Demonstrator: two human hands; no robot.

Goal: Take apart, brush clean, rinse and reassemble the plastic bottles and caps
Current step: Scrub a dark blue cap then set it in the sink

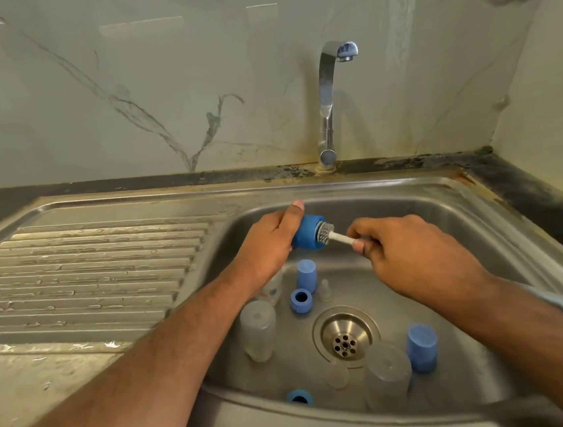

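Left hand (269,245) grips blue cap (306,233) over the sink (409,201), open end turned toward the brush (331,233) pinched in right hand (411,252) so bristles reach inside, bottles (258,329) waiting below

A steel sink (444,204) has a round drain (345,339) in its floor and a ribbed draining board (82,267) on its left. A chrome tap (328,105) rises behind it from the dark, stained counter (528,186), against a veined marble wall (124,90).
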